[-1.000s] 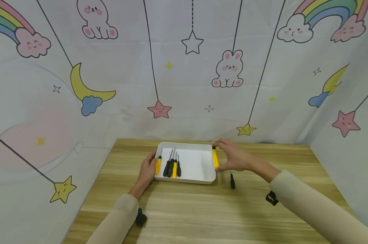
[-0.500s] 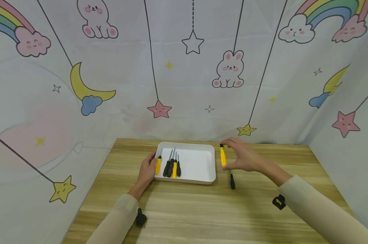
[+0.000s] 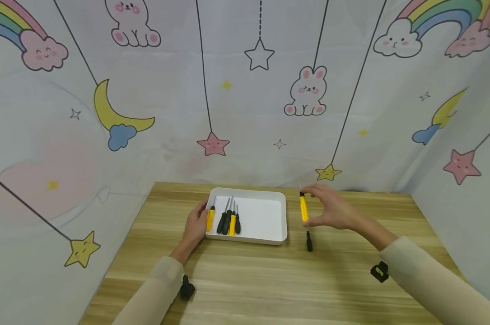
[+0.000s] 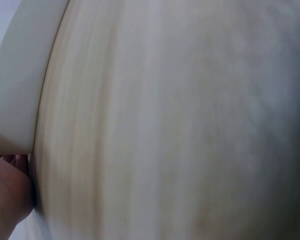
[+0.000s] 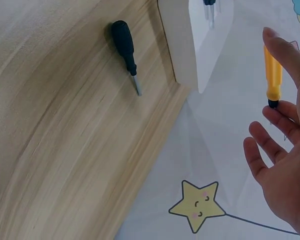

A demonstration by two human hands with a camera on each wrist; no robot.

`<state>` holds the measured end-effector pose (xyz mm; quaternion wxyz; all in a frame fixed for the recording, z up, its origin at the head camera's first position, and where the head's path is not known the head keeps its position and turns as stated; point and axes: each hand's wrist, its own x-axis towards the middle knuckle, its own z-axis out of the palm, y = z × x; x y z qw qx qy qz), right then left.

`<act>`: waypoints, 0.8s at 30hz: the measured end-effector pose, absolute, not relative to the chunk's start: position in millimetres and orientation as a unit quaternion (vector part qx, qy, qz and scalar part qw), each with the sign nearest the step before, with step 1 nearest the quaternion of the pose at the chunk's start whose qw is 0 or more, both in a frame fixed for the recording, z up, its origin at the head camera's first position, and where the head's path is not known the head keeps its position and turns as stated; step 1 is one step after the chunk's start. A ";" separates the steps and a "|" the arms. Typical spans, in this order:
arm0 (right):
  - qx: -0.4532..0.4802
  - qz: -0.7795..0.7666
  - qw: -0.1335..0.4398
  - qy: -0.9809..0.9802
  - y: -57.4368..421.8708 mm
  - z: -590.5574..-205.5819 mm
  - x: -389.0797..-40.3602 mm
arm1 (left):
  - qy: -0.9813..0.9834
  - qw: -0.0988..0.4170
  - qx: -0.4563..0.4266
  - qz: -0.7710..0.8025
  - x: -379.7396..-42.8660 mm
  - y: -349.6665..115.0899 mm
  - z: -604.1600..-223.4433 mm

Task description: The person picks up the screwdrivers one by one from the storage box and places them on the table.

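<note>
Five screwdrivers [image 3: 232,225] lie in the white tray [image 3: 263,217] the left hand [image 3: 196,225] holds.

Tray [image 3: 264,216] on counter [image 3: 253,284], five screwdrivers [image 3: 232,225] in left half. Right of tray: loose screwdriver [image 3: 309,243] on counter, another screwdriver [image 3: 303,208] in right hand [image 3: 336,210].

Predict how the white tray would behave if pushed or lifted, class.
The white tray would likely slide rather than tip, being broad and low-walled. The end near the left hand may feel heavier, since all its screwdrivers lie toward it. Those could slide or roll, as nothing visible fastens them.
</note>
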<state>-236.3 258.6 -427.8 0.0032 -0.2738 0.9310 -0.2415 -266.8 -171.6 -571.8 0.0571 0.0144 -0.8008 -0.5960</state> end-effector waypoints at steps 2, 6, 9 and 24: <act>-0.273 -0.241 0.003 0.931 260.9 -429.1 -236.3 | -0.802 0.055 0.016 -0.594 -266.4 -170.9 -570.0; -0.272 -0.241 0.002 0.932 266.1 -431.3 -236.3 | -0.802 0.056 0.018 -0.594 -266.1 -170.2 -569.3; -0.268 -0.241 0.003 0.933 269.7 -432.0 -235.8 | -0.802 0.058 0.015 -0.594 -267.3 -171.0 -570.7; -0.253 -0.232 0.008 0.939 288.0 -442.2 -229.7 | -0.801 0.057 0.017 -0.596 -270.1 -171.6 -573.9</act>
